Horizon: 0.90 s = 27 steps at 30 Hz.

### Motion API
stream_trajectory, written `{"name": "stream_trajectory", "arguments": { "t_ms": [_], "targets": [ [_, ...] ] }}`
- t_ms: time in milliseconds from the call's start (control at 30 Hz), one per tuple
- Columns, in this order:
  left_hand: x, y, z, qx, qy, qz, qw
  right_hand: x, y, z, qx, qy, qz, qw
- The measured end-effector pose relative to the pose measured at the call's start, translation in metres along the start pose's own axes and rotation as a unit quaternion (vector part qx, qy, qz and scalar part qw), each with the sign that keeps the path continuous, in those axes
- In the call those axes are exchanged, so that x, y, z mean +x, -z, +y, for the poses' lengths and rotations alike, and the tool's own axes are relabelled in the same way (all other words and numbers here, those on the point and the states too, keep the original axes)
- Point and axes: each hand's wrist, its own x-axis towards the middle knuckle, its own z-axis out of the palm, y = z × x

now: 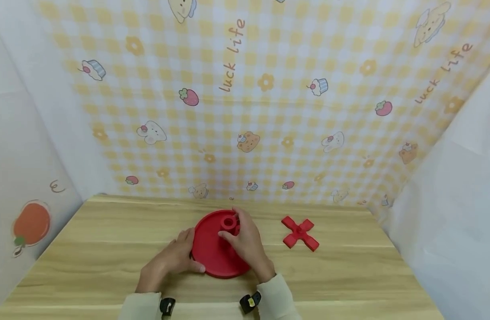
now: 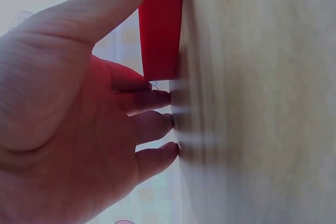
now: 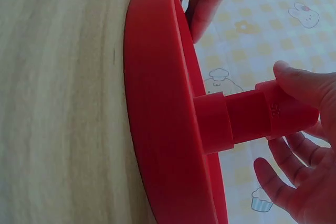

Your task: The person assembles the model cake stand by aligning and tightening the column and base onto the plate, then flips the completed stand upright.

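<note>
Gripping the rim of a shallow, round red tray point(image 1: 217, 260) at lower centre, the left hand point(image 1: 178, 254) shows on my feed; I see the right hand point(image 1: 246, 238) clasping a stepped, hollow-topped red cylinder point(image 3: 251, 116) over it, and a red four-armed cross point(image 1: 300, 232) farther right.

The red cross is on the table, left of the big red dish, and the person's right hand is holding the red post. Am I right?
Nearly! The red cross is right of the big red dish, not left, as the head view shows. It is on the table, and the right hand is holding the red post.
</note>
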Motion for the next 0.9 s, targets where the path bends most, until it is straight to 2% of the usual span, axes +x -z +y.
{"name": "stream_trajectory", "arguments": {
  "t_ms": [67, 200, 367, 533, 800, 900],
  "targets": [
    [0.000, 0.000, 0.000, -0.002, 0.003, 0.000, 1.0000, 0.000, 0.001, 0.000, 0.007, 0.000, -0.007, 1.0000],
    [0.000, -0.001, -0.001, -0.007, 0.001, -0.002, 1.0000, 0.000, 0.009, -0.001, 0.040, -0.018, -0.048, 0.9979],
    [0.001, 0.004, -0.001, -0.013, -0.009, -0.001, 0.9999, 0.003, 0.015, -0.004, 0.064, -0.044, -0.079, 0.9938],
    [0.002, 0.007, -0.001, -0.007, -0.001, 0.000, 1.0000, 0.006, 0.014, -0.005, 0.049, -0.035, -0.066, 0.9960],
    [0.003, 0.003, -0.002, -0.004, 0.005, -0.002, 1.0000, 0.001, 0.006, -0.006, 0.006, -0.041, -0.010, 0.9991],
    [0.003, 0.002, -0.003, 0.001, 0.003, -0.001, 1.0000, 0.000, 0.006, -0.006, 0.003, -0.044, -0.012, 0.9990]
  ]
}}
